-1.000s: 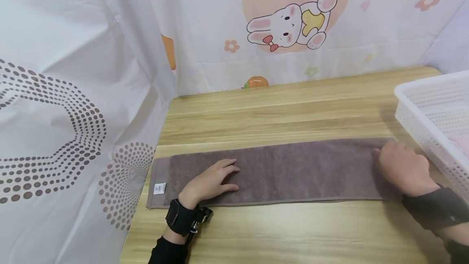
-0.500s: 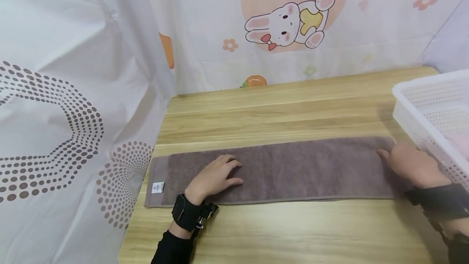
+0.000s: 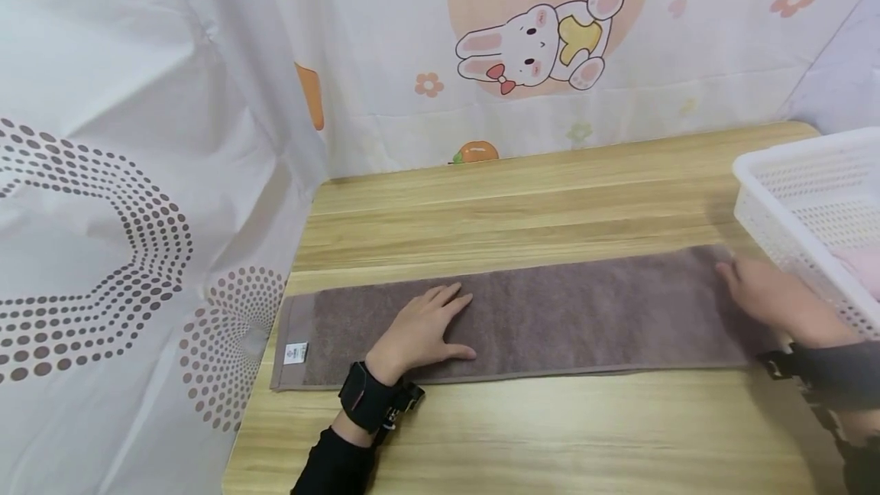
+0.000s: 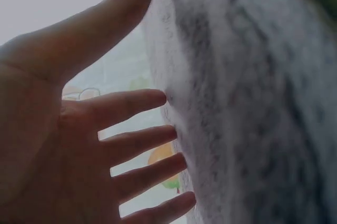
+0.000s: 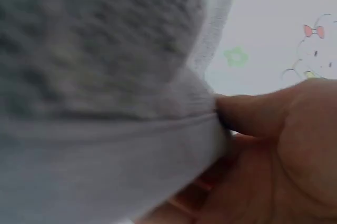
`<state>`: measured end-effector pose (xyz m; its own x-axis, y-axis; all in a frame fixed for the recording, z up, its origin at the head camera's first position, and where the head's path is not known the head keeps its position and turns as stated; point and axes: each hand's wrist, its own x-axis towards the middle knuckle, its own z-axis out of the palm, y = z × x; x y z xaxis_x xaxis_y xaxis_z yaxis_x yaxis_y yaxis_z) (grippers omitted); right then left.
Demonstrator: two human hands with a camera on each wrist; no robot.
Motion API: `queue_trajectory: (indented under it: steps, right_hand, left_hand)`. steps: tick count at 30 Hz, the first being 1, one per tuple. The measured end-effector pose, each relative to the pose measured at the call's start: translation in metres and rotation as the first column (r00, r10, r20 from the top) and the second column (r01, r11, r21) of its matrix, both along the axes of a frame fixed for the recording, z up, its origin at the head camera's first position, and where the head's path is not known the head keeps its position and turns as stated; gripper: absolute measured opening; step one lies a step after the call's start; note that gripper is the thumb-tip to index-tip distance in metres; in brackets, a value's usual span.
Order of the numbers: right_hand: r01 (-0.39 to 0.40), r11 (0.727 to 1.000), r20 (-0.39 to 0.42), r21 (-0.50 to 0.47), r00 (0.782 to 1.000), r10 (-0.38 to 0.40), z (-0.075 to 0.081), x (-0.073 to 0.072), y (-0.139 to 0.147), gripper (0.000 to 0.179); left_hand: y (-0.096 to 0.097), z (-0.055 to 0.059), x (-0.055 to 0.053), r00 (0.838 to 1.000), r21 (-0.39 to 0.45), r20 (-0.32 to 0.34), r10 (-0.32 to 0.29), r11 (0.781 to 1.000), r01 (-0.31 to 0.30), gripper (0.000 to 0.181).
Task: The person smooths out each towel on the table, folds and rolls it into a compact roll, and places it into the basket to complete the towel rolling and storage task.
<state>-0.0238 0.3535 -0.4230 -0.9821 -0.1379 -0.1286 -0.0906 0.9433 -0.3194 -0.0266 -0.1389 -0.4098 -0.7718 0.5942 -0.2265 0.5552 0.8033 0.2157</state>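
Note:
A long brown-mauve towel (image 3: pixel 550 319), folded into a strip, lies across the wooden table, a small white label (image 3: pixel 296 353) near its left end. On its left half rests my left hand (image 3: pixel 419 331); in the left wrist view the fingers (image 4: pixel 137 134) are spread, their tips touching the fabric. At the far right end, my right hand (image 3: pixel 780 296) pinches the towel's edge. The right wrist view shows the thumb (image 5: pixel 258 112) on top of the hem (image 5: pixel 131 150) and fingers beneath it. That end looks slightly raised from the table.
A white perforated plastic basket (image 3: pixel 763 197) stands at the right, close to my right hand, with a pink item (image 3: pixel 862 266) inside. A printed curtain (image 3: pixel 385 121) hangs along the back of the table (image 3: pixel 481 205), and a dotted one (image 3: pixel 137 136) at the left.
My left hand has slid a little to the right over the towel. The right hand has shifted slightly right and now pinches the towel's end, whose far corner has risen a little.

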Motion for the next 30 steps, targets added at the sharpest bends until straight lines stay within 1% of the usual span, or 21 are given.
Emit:
queue_trajectory:
  steps: [3,5,7,9,11,14,16,18,23,27,30]
  right_hand:
    - [-0.003,1.0,-0.054,-0.006,0.999,0.003,0.012,0.001,-0.007,0.043]
    - [0.005,0.999,-0.084,-0.047,0.996,-0.009,0.022,0.001,-0.012,0.043]
    - [0.009,0.994,-0.109,-0.111,0.994,-0.021,0.034,0.003,-0.018,0.041]
    - [0.0,0.984,-0.148,-0.176,0.989,-0.027,0.045,0.004,-0.024,0.034]
    - [-0.012,0.978,-0.178,-0.21,0.984,-0.026,0.056,0.005,-0.03,0.03]
    - [-0.031,0.969,-0.244,-0.246,0.969,-0.031,0.068,0.008,-0.038,0.031]
    - [-0.041,0.958,-0.271,-0.283,0.962,-0.038,0.075,0.011,-0.043,0.034]
    - [-0.034,0.943,-0.274,-0.33,0.96,-0.061,0.082,0.013,-0.049,0.035]
    - [0.007,0.908,-0.245,-0.418,0.962,-0.12,0.096,0.019,-0.062,0.036]
    - [0.013,0.89,-0.25,-0.456,0.958,-0.142,0.104,0.02,-0.069,0.035]
    - [0.04,0.877,-0.254,-0.479,0.95,-0.183,0.109,0.02,-0.074,0.029]
  left_hand:
    - [0.004,-0.004,-0.002,1.0,-0.048,0.006,-0.029,0.998,0.029,0.088]
    - [0.006,-0.006,-0.004,0.999,-0.072,0.018,-0.034,0.997,0.036,0.09]
    - [0.01,-0.007,-0.007,0.999,-0.084,0.035,-0.034,0.996,0.036,0.092]
    - [0.013,-0.006,-0.01,0.998,-0.092,0.052,-0.032,0.995,0.037,0.093]
    - [0.016,-0.006,-0.013,0.998,-0.101,0.06,-0.035,0.994,0.041,0.093]
    - [0.021,-0.006,-0.017,0.997,-0.107,0.07,-0.041,0.993,0.049,0.093]
    - [0.025,-0.006,-0.019,0.996,-0.109,0.07,-0.047,0.993,0.054,0.093]
    - [0.03,-0.005,-0.021,0.996,-0.112,0.072,-0.051,0.992,0.059,0.093]
    - [0.043,-0.005,-0.025,0.995,-0.13,0.072,-0.067,0.989,0.076,0.092]
    - [0.055,-0.006,-0.028,0.994,-0.145,0.056,-0.089,0.985,0.096,0.091]
    - [0.065,-0.008,-0.029,0.993,-0.147,0.044,-0.11,0.982,0.115,0.091]
